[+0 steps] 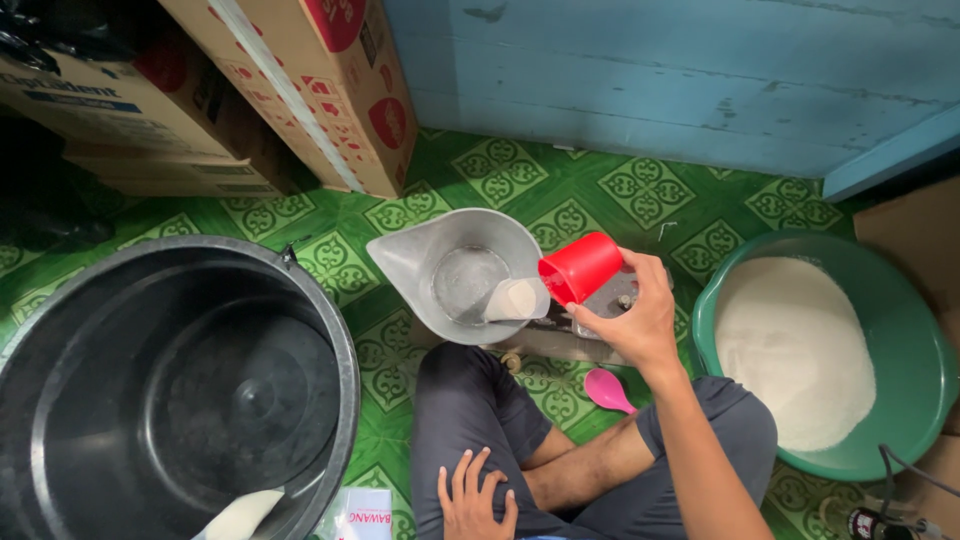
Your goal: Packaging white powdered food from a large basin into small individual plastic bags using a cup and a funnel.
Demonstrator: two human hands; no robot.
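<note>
The left hand (475,497) lies flat and released on the person's knee, fingers spread, holding nothing. Further out, the right hand (630,318) has its grip clenched around a red cup (580,266), tipped on its side so white grains pour from its mouth. Just left of that grip, the grey scale pan (455,272) catches a small heap. Right of it, a green basin (915,350) holds a broad white mound. Far left stands a black bucket (160,400).
</note>
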